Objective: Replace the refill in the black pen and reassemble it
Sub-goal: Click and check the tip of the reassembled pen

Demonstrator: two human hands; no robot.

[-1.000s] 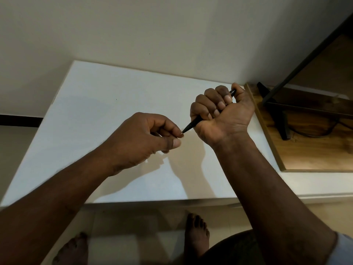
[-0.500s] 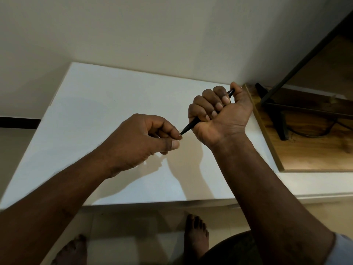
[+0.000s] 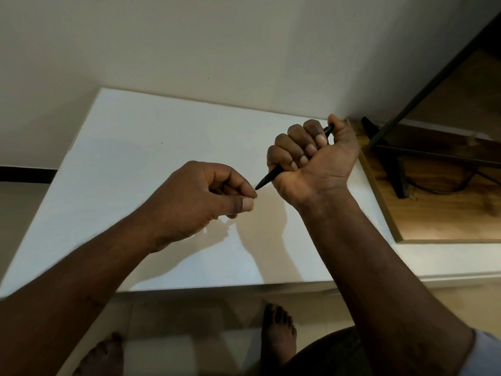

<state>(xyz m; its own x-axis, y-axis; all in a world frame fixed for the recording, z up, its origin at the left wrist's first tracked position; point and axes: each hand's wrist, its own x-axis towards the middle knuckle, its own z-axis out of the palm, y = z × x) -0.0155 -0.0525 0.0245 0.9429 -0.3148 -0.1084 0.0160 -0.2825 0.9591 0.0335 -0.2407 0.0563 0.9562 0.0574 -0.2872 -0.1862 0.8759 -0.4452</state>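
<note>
My right hand [image 3: 311,161] grips the black pen [image 3: 272,175] in a fist above the white table [image 3: 151,147]. The pen's back end sticks out by the thumb, and its pointed front end slants down to the left. My left hand [image 3: 206,196] has its fingers curled, with thumb and index finger closed together at the pen's small metal point [image 3: 255,189]. The point meets the tip of the index finger. Most of the barrel is hidden inside my right fist. No separate refill or other loose pen part is visible.
A wooden board [image 3: 433,213] lies at the table's right end. On it stand a black stand [image 3: 390,158] and a cable. A pale wall runs behind the table. Bare feet and a tiled floor show below the table's front edge.
Both hands keep the same hold on the pen. The pair has stayed in nearly the same spot over the table, with only a slight drift.
</note>
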